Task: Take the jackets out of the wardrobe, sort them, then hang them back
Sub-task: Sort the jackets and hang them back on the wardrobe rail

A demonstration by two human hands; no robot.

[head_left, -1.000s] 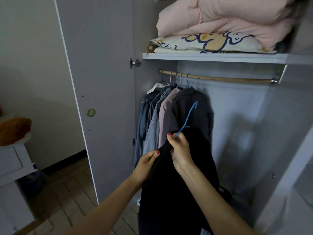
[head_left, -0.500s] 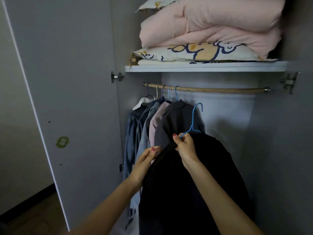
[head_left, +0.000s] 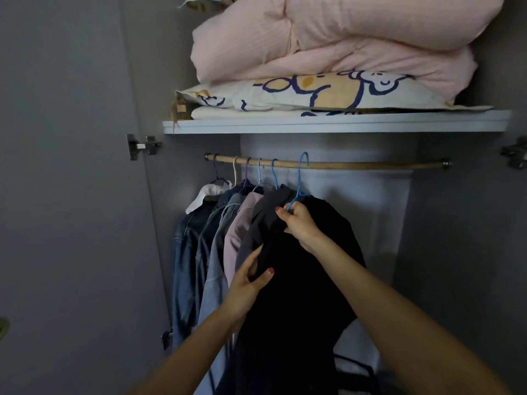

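The black jacket [head_left: 299,280] hangs from a blue hanger [head_left: 299,181] whose hook sits at the rail [head_left: 356,165]. The right hand [head_left: 299,223] pinches the hanger just under the hook, to steer it on. Lower down, the left hand [head_left: 248,283] grips the jacket's edge, keeping it straight. Other jackets [head_left: 216,238] hang just left of the fingers.

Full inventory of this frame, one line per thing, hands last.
black jacket on blue wire hanger: 1, hook at the wooden rail, rightmost
hung jackets: 5, white-collared denim, dark denim, light denim, pink, dark grey, left on the rail
pink folded quilt: 1, top shelf
cartoon-print pillow: 1, under the quilt
left hand: grips the black jacket's edge
right hand: pinches the hanger's neck
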